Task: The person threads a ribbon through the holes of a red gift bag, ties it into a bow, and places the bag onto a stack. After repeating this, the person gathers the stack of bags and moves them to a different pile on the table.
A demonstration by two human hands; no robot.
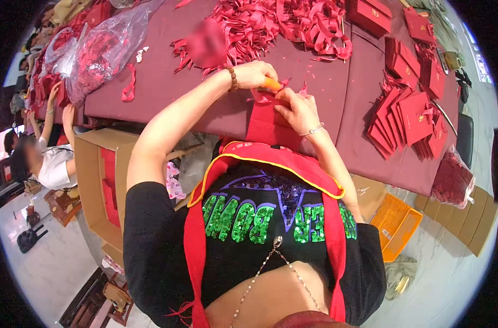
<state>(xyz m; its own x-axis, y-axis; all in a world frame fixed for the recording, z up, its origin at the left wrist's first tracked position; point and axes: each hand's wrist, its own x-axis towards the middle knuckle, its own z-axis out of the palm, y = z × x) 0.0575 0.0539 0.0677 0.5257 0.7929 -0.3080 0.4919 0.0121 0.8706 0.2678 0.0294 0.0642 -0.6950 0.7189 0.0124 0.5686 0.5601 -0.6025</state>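
Over the near part of the table, my left hand (pixel 254 75), with a brown bead bracelet at its wrist, is closed around a small orange tool (pixel 272 84). Close beside it, my right hand (pixel 301 112) pinches the top of a red paper bag (pixel 270 121), where bits of red ribbon stick up. The bag hangs towards my red apron (pixel 281 158). Both hands meet at the bag's upper edge, and my fingers hide part of the tool and ribbon. Beyond them lies a heap of red ribbons (pixel 249 33).
Finished-looking red bags (pixel 415 117) are fanned out at right, with more behind. A clear plastic sack (pixel 104 49) and one ribbon loop (pixel 129 87) lie left. Below the table stand a cardboard box (pixel 96 180) and an orange crate (pixel 399 224). Another person (pixel 55 164) works far left.
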